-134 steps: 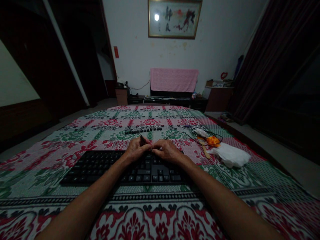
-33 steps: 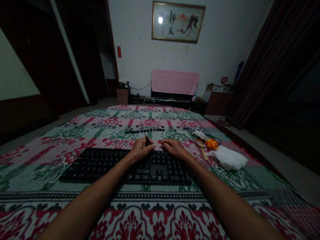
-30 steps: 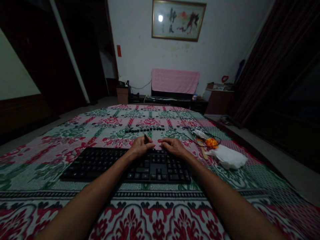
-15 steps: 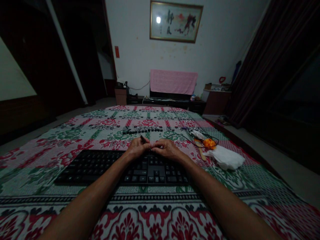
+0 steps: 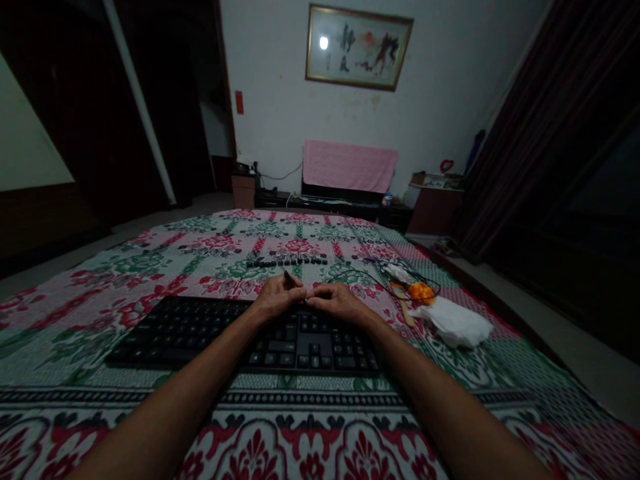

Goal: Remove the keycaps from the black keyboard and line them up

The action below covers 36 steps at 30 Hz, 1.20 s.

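A black keyboard [image 5: 200, 330] lies across a floral bedspread [image 5: 150, 280] in dim light. My left hand [image 5: 277, 300] rests over its far edge, fingers pinched round a thin dark tool [image 5: 289, 278] that sticks up. My right hand [image 5: 336, 301] sits just to the right, fingertips drawn together and touching the left hand's fingers at the keyboard's top row. What the right fingertips hold is too small to make out. A row of loose black keycaps [image 5: 287, 261] lies on the cloth beyond both hands.
To the right lie a white crumpled cloth [image 5: 455, 323], an orange object [image 5: 421, 291], a wooden stick [image 5: 401, 303] and a dark cable [image 5: 360, 273]. Beyond the bed stand a low cabinet with a pink cover [image 5: 349, 165] and a framed picture [image 5: 358, 47].
My hands, a little apart a second ago, have drawn together again so their fingertips meet at the keyboard's top edge. The view has shifted slightly.
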Available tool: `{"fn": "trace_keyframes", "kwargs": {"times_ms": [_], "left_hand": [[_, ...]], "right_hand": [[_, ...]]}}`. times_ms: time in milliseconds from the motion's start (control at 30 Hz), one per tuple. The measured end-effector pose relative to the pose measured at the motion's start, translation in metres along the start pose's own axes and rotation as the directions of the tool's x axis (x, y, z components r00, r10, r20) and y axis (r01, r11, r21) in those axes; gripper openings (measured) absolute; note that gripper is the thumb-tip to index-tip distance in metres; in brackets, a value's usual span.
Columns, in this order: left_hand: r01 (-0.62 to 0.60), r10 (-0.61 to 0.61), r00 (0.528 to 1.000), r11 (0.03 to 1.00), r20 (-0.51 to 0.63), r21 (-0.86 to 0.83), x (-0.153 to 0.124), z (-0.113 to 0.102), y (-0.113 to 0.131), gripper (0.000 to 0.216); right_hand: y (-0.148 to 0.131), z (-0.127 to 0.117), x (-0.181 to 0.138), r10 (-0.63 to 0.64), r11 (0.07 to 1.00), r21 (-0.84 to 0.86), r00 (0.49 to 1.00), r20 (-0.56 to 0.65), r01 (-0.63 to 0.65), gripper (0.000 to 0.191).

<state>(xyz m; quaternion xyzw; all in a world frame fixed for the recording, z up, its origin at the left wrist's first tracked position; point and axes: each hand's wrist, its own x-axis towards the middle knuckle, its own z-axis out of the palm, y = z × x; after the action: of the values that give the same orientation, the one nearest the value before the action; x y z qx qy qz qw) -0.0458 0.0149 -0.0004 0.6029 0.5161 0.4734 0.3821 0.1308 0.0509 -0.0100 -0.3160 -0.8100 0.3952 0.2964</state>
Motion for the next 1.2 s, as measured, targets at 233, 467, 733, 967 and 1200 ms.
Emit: {"fn": "trace_keyframes", "kwargs": {"times_ms": [233,467,733,967,1200], "left_hand": [[-0.007,0.006,1.0,0.999,-0.028,-0.043,0.004,0.001,-0.005,0.026],[0.03,-0.032,0.998,0.998,-0.057,-0.047,0.001,0.002,0.005,0.023],[0.014,-0.02,0.998,0.995,-0.06,-0.094,0.002,0.003,0.001,0.025],[0.005,-0.01,0.997,0.998,-0.07,-0.066,0.004,0.005,-0.003,0.023],[0.002,-0.006,0.998,0.999,-0.069,-0.052,0.003,0.004,-0.003,0.019]], "right_hand": [[0.0,-0.003,-0.001,0.059,0.998,-0.03,0.998,-0.009,-0.059,0.026],[0.0,0.001,0.0,0.09,0.99,-0.095,0.99,-0.108,-0.101,0.018],[0.015,-0.021,0.023,-0.071,0.902,-0.412,0.898,-0.434,-0.127,0.023],[0.041,-0.066,0.07,0.065,0.667,-0.613,0.853,-0.518,-0.423,0.025],[0.066,-0.068,0.082,0.207,0.557,-0.682,0.874,-0.439,-0.475,0.026]]}}
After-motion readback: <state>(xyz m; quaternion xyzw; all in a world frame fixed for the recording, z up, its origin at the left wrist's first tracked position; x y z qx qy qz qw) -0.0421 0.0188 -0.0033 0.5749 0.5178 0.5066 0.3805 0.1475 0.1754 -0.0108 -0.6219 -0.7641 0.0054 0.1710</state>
